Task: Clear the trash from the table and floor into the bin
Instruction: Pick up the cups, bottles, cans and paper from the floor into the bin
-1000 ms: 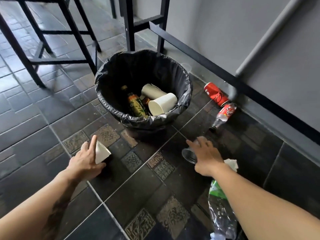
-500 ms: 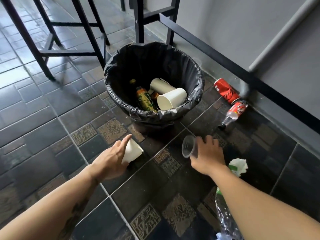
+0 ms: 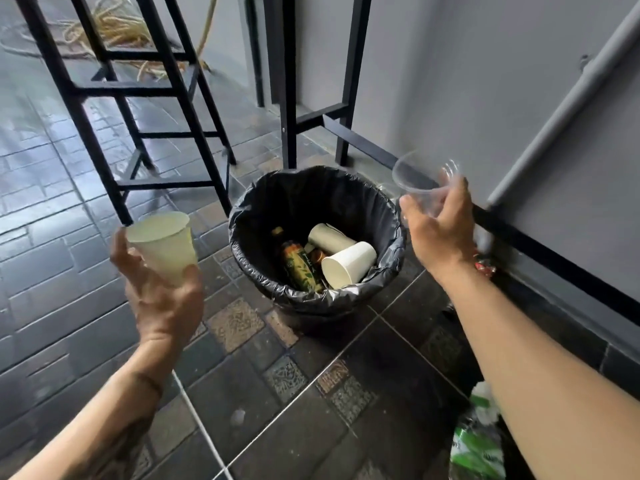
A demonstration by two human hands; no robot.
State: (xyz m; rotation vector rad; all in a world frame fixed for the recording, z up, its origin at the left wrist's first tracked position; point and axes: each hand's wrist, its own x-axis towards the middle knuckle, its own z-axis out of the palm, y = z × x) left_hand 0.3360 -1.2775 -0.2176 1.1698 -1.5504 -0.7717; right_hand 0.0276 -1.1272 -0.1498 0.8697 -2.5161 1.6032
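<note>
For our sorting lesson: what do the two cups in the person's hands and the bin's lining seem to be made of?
Left hand's cup: apparently paper, matt, opaque off-white.
Right hand's cup: thin clear plastic; the wall shows through it.
Bin liner: black plastic film, glossy and crinkled over the rim.

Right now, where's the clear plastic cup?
The clear cup is in the right hand, held up in the air at the right of the head view, just above and right of the bin rim, near the wall.
</note>
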